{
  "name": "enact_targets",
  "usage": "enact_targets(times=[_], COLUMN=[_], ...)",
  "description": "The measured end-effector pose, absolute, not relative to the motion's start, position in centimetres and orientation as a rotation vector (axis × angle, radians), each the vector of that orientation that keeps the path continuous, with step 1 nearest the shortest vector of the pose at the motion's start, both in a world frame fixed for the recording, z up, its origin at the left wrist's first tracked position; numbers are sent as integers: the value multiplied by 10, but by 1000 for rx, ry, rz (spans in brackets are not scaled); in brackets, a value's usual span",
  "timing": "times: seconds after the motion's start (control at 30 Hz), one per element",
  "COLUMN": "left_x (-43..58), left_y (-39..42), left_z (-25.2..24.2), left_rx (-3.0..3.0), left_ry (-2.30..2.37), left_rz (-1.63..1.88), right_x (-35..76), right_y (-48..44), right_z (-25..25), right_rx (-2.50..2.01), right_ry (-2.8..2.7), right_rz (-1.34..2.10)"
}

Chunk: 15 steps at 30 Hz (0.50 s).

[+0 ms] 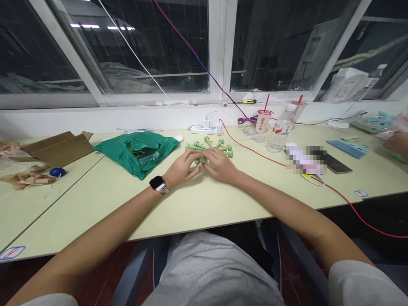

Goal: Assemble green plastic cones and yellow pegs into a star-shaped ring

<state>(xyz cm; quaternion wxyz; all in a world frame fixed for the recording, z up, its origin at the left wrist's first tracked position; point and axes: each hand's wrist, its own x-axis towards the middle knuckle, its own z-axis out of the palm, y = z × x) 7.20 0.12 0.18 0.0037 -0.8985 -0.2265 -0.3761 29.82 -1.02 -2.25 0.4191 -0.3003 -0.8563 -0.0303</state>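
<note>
Several light-green plastic pegs with wide round ends (219, 143) lie fanned out on the table, small yellow bits among them. My left hand (181, 168), with a watch on the wrist, curls in from the left at the near side of this fan. From the right, my right hand (222, 166) meets it, the fingertips of both almost touching. Between the curved fingers and thumbs shows a green round end (200, 160), which both hands grip. My fingers hide the middle of the fan.
A torn green plastic bag (140, 148) lies left of my hands. Behind the pegs sits a white power strip (207, 129); its red cable (255, 152) crosses the table rightward. A water bottle (280, 131), a cup (264, 121) and a phone (338, 163) stand or lie right. Another person's hand (397, 142) is far right.
</note>
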Motion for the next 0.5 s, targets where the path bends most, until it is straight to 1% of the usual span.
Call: enact_targets(times=[0.07, 0.27, 0.37, 0.5], left_x=[78, 89, 90, 89], left_y=[-1, 0, 1, 2], left_z=[-2, -7, -4, -2], left_rx=[-2834, -2832, -2886, -2992], left_ry=[-740, -1037, -1200, -1392], left_rz=[-1293, -1836, -1875, -1931], right_x=[295, 298, 298, 296], right_y=[-13, -13, -13, -15], right_z=[-23, -22, -22, -22], right_rx=[-786, -974, -999, -1035], right_ry=[-2109, -1948, -1914, -1905], right_rz=[-32, 199, 282, 279])
